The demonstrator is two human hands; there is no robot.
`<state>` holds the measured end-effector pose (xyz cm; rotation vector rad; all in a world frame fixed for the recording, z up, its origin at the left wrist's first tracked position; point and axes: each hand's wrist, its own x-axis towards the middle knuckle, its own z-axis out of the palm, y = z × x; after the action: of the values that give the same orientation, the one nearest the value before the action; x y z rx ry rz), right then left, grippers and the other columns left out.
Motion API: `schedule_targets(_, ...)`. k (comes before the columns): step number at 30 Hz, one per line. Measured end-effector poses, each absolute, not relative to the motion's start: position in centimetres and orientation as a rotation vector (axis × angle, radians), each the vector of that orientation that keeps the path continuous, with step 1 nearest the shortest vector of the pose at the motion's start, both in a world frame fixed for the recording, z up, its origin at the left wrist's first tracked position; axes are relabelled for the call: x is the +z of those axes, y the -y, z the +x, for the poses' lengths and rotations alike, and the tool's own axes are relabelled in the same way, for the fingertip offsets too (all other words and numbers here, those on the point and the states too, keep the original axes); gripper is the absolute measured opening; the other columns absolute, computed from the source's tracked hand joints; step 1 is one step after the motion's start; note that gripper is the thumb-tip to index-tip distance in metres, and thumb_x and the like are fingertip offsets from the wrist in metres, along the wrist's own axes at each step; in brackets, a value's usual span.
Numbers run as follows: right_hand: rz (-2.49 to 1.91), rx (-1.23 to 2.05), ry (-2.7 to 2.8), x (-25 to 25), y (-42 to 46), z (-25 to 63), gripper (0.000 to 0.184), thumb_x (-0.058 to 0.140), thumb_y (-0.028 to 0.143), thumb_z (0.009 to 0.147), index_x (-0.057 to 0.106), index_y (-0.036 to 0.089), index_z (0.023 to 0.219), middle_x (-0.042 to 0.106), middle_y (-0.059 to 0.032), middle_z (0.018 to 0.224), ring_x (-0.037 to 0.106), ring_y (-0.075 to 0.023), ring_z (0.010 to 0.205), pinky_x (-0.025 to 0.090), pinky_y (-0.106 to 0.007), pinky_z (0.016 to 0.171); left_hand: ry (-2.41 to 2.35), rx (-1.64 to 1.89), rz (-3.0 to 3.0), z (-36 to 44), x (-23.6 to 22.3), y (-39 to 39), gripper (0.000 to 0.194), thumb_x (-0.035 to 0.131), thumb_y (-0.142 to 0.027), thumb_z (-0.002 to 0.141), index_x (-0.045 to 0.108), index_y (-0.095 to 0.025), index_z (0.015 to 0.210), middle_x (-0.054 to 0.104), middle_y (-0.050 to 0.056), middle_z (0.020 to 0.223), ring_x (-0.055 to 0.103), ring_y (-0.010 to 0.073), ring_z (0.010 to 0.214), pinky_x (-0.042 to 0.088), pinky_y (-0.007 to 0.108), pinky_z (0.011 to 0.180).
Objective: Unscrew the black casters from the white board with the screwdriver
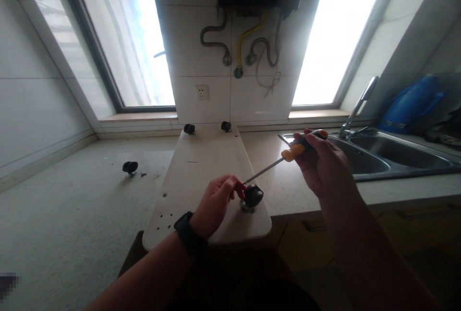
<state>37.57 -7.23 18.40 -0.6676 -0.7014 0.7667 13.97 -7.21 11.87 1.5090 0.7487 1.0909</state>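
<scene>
My right hand (pixel 320 159) is closed around the yellow and black handle of a screwdriver (pixel 264 169), whose shaft slants down to the left. Its tip meets the fingertips of my left hand (pixel 221 200), which are pinched together beside a black caster (pixel 254 196). Whatever small thing those fingers hold is hidden. The caster stands on the near right corner of a white board (pixel 205 176) lying on the counter. Two more casters, a left one (pixel 189 129) and a right one (pixel 226 126), sit at the board's far end. Several small holes show at its near left corner.
A loose caster (pixel 130 167) lies on the counter (pixel 90 205) left of the board, near small dark bits (pixel 143 174). To the right are a double sink (pixel 367 157), a faucet (pixel 358 109) and a blue container (pixel 410 104). Pipes (pixel 239 51) run down the wall ahead.
</scene>
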Motion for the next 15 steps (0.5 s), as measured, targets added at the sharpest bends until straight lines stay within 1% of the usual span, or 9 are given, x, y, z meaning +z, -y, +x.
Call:
schedule_targets(4, -0.71, 0.795, 0.687, 17.4, 6.9, 37.9, 0.023, 0.08, 0.023, 0.074, 0.067, 0.016, 0.092, 0.074, -0.0013, 0.088, 0.072, -0.0137, 0.077, 0.063, -0.029, 0.069, -0.751, 1.074, 1.522, 14.0, 11.8, 7.2, 0.035, 0.049, -0.038, 0.096, 0.069, -0.016, 0.079, 0.068, 0.004, 0.075, 0.055, 0.0156, 0.067, 0.039, 0.028, 0.064)
schedule_targets(9, -0.711, 0.808, 0.664, 16.9, 6.6, 38.0, 0.025, 0.081, 0.023, 0.072, 0.067, 0.016, 0.091, 0.073, -0.0016, 0.089, 0.072, -0.0155, 0.08, 0.063, -0.032, 0.071, -0.762, 1.039, 1.554, 14.0, 11.4, 7.1, 0.029, 0.054, -0.036, 0.094, 0.069, -0.016, 0.08, 0.068, 0.003, 0.075, 0.057, 0.0151, 0.068, 0.041, 0.027, 0.065)
schedule_targets(15, -0.713, 0.83, 0.647, 16.3, 6.4, 38.1, 0.028, 0.082, 0.024, 0.071, 0.067, 0.014, 0.093, 0.075, -0.0027, 0.088, 0.072, -0.0139, 0.075, 0.063, -0.028, 0.068, -0.744, 1.056, 1.572, 13.9, 11.5, 7.0, 0.025, 0.056, -0.033, 0.094, 0.069, -0.016, 0.08, 0.067, 0.003, 0.076, 0.059, 0.0152, 0.072, 0.042, 0.027, 0.068)
